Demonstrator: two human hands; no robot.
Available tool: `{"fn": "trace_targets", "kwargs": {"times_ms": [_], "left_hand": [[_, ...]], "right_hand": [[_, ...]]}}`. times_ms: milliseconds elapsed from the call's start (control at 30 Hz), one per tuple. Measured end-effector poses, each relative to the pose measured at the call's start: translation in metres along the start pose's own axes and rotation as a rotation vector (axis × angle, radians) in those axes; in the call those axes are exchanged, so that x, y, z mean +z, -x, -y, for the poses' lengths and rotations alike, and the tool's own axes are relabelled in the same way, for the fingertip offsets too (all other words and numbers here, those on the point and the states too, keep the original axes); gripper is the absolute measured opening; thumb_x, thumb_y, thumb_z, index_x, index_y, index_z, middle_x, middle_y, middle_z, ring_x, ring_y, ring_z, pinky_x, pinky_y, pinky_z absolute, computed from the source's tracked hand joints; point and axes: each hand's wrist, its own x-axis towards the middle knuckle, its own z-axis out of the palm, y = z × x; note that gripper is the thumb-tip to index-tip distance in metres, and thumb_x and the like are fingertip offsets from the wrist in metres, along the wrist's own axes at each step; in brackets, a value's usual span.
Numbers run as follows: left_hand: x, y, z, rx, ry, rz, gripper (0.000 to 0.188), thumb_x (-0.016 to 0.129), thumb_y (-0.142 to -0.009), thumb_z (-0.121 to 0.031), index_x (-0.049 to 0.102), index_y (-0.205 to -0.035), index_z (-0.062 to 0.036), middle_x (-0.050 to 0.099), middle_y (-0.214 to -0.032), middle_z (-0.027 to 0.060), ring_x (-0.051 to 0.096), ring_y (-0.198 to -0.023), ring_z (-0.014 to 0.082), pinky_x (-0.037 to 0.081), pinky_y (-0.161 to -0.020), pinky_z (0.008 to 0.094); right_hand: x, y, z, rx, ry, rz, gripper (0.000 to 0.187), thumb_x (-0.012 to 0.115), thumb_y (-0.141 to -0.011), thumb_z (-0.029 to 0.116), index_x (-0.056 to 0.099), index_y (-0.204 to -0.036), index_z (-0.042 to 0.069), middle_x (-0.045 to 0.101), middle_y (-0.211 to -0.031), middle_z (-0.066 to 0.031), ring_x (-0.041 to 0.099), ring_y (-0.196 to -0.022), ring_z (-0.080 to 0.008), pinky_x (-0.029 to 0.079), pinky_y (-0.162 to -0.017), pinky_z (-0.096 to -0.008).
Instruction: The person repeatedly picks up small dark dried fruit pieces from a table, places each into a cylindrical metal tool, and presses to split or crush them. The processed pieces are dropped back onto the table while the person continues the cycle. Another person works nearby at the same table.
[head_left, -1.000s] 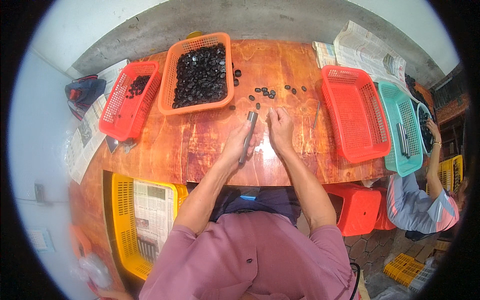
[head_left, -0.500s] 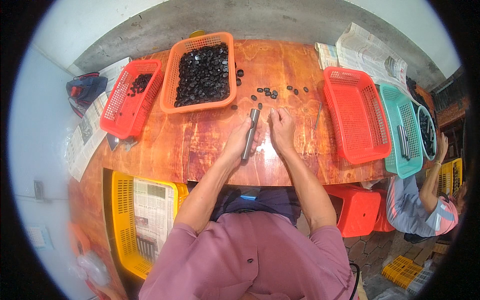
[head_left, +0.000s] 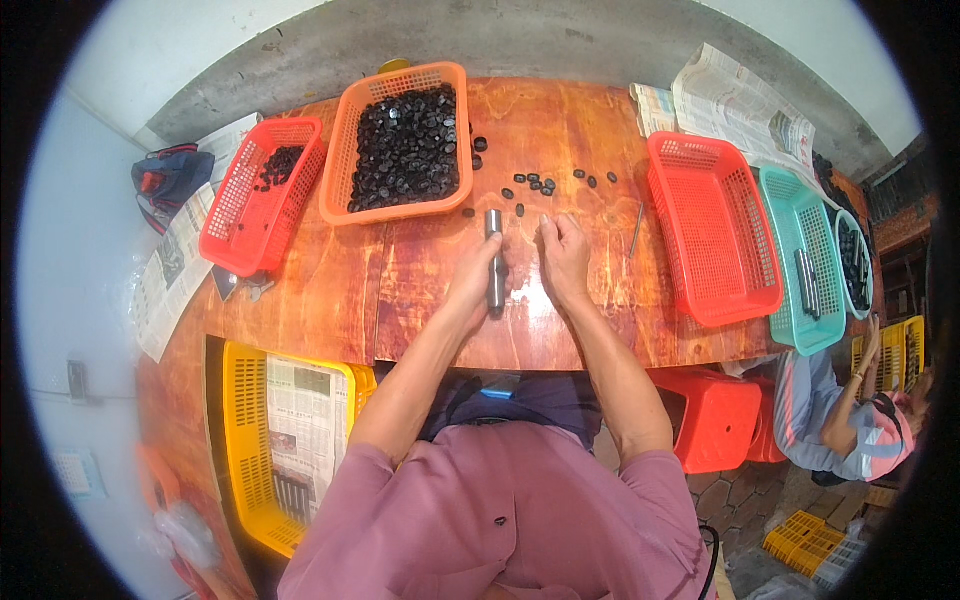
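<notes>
My left hand (head_left: 468, 278) is wrapped round a dark grey metal tube (head_left: 495, 258), which stands nearly lengthwise away from me above the wooden table. To its right, my right hand (head_left: 567, 258) is closed, with the thumb against the curled fingers. Whatever it pinches is too small or too hidden to make out. Several small black oval pieces (head_left: 548, 187) lie loose on the table beyond both hands. A thin metal rod (head_left: 636, 230) rests to the right of my right hand.
An orange basket (head_left: 343, 150) full of black pieces stands at the back left, beside a red basket (head_left: 225, 225) holding fewer. On the right are a red basket (head_left: 715, 230) and a green basket (head_left: 795, 335) with metal tubes. Another person (head_left: 835, 430) sits at the far right.
My left hand has swung the tube's far end to the left, so it lies straighter. My right hand has barely moved. The other person's raised hand has come down.
</notes>
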Motion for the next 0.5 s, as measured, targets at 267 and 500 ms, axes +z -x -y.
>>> {"fn": "trace_targets", "kwargs": {"times_ms": [267,500], "left_hand": [[0.024,-0.004,-0.012,0.243,-0.081,-0.058,0.024,0.061,-0.106,-0.025,0.055,-0.118,-0.0046,0.059,-0.1,0.0073,0.066,-0.075,0.0185,0.059,-0.067,0.0308],[0.007,0.013,-0.009,0.181,-0.074,0.007,0.03,0.058,-0.107,-0.028,0.058,-0.125,-0.0043,0.061,-0.087,0.0049,0.065,-0.068,0.0165,0.057,-0.063,0.0308]], "right_hand": [[0.0,0.002,-0.002,0.036,-0.036,-0.005,0.03,0.061,-0.101,0.02,0.062,-0.081,-0.002,0.058,-0.081,-0.0142,0.057,-0.076,-0.0286,0.045,-0.071,-0.04],[0.002,-0.003,-0.004,0.105,-0.099,-0.072,0.018,0.062,-0.099,0.016,0.064,-0.104,-0.002,0.06,-0.1,-0.0159,0.06,-0.091,-0.0277,0.05,-0.082,-0.039]]}}
